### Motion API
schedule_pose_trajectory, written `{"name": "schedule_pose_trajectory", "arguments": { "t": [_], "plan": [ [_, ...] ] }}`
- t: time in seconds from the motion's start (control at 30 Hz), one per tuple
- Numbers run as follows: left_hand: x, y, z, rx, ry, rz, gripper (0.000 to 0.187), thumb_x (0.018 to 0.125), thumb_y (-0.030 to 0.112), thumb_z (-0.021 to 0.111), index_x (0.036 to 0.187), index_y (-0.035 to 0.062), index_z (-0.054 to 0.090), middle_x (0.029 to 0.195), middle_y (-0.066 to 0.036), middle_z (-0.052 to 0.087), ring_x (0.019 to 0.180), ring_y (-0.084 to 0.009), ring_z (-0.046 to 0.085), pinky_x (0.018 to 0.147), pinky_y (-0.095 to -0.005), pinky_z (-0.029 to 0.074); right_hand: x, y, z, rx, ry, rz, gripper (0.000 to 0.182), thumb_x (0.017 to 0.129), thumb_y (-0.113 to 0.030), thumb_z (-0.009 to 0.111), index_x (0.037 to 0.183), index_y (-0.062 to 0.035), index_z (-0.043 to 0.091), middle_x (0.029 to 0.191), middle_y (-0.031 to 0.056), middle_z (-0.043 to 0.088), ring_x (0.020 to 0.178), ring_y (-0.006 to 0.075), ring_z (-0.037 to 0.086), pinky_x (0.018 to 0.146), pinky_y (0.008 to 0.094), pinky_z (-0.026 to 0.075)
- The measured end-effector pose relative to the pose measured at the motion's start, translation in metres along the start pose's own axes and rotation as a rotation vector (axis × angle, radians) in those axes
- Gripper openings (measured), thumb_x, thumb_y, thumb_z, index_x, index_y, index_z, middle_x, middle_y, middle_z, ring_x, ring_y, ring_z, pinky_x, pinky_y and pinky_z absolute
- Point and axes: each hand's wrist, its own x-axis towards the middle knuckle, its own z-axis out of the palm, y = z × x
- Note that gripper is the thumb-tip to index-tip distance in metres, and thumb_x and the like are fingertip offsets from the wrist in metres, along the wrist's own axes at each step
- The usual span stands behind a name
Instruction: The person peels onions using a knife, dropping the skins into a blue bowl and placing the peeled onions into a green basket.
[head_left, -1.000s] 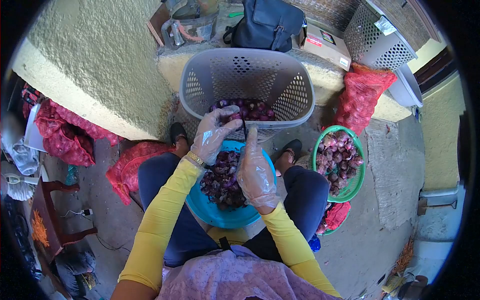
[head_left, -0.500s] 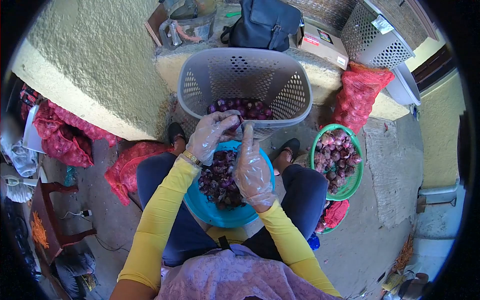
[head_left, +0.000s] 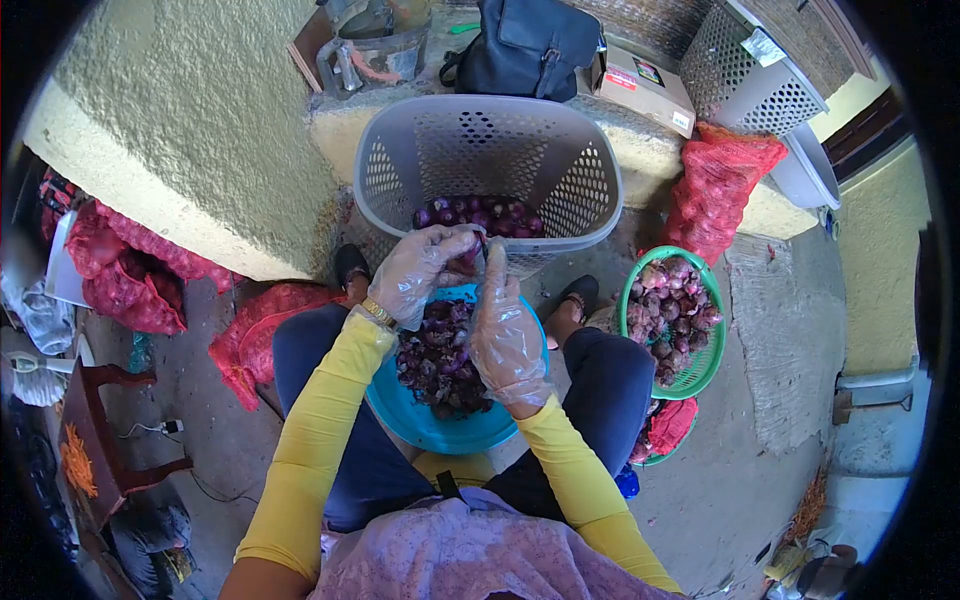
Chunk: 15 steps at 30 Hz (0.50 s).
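While red sacks (head_left: 128,290) slump at far left and another sack (head_left: 268,335) lies closer in, the gloved left hand (head_left: 415,275) keeps its grip clamped on a purple onion (head_left: 467,261), partly hidden. Below the hands, a blue basin (head_left: 440,437) holds dark skins (head_left: 440,365); just beyond, a grey basket (head_left: 480,160) contains more onions (head_left: 490,215). Beside the held onion, the gloved right hand (head_left: 506,345) points a finger upward, though whether its grip closes on anything cannot be told. Farther right, a green basket (head_left: 712,370) of onions stands near a full red bag (head_left: 725,190).
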Motion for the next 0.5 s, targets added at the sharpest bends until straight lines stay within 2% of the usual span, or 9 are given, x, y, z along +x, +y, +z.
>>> {"name": "schedule_pose_trajectory", "arguments": {
  "t": [0.13,0.2,0.23,0.3,0.43,0.5],
  "plan": [
    [0.0,0.0,-0.005,0.002,-0.014,0.023,0.038,0.1,0.025,0.071,0.127,-0.0017,0.065,0.112,-0.008,0.069,0.1,-0.0156,0.068,0.085,-0.0328,0.062,-0.004,-0.005,-0.01,0.021,0.003,-0.004,0.094,0.08,0.001,0.065,0.158,0.0173,0.015,0.122,0.0289,0.059,0.095,0.0359,0.065,0.082,0.0365,0.054],
    [-0.001,0.001,-0.005,0.043,-0.063,0.003,0.038,0.1,0.025,0.072,0.126,-0.0014,0.066,0.111,-0.008,0.069,0.1,-0.0154,0.068,0.085,-0.0324,0.061,-0.002,-0.009,-0.021,0.158,-0.13,0.127,0.093,0.08,0.002,0.064,0.158,0.0157,0.016,0.123,0.0301,0.059,0.094,0.0365,0.065,0.081,0.0378,0.054],
    [-0.002,0.001,-0.004,0.043,-0.064,0.001,0.038,0.1,0.025,0.072,0.126,-0.0014,0.066,0.111,-0.008,0.069,0.1,-0.0154,0.068,0.085,-0.0324,0.061,-0.004,-0.006,-0.016,0.158,-0.131,0.129,0.093,0.08,0.002,0.064,0.158,0.0157,0.016,0.123,0.0301,0.059,0.094,0.0365,0.065,0.081,0.0378,0.054],
    [-0.004,0.002,-0.002,0.089,-0.034,0.009,0.036,0.099,0.024,0.072,0.125,-0.0007,0.067,0.111,-0.007,0.069,0.099,-0.0149,0.068,0.084,-0.0311,0.061,-0.003,0.0,-0.004,0.169,0.032,0.055,0.093,0.08,0.004,0.064,0.161,0.0105,0.017,0.119,0.0295,0.059,0.094,0.0373,0.065,0.081,0.0386,0.055],
    [-0.009,0.018,-0.004,0.137,-0.051,-0.016,0.035,0.099,0.024,0.072,0.125,0.0005,0.067,0.111,-0.004,0.069,0.099,-0.0134,0.068,0.085,-0.0301,0.059,-0.01,-0.005,-0.012,0.23,0.018,0.087,0.09,0.084,0.005,0.062,0.162,0.007,0.018,0.118,0.0295,0.059,0.095,0.0385,0.065,0.081,0.0396,0.055],
    [-0.016,0.025,-0.006,0.209,-0.058,-0.025,0.041,0.101,0.022,0.067,0.134,-0.0016,0.061,0.115,-0.006,0.068,0.1,-0.0133,0.066,0.088,-0.0292,0.057,-0.012,-0.002,-0.012,0.225,0.16,-0.012,0.082,0.088,0.003,0.061,0.16,0.0053,0.022,0.109,0.0247,0.058,0.077,0.037,0.066,0.062,0.0417,0.055]
  ]
}}
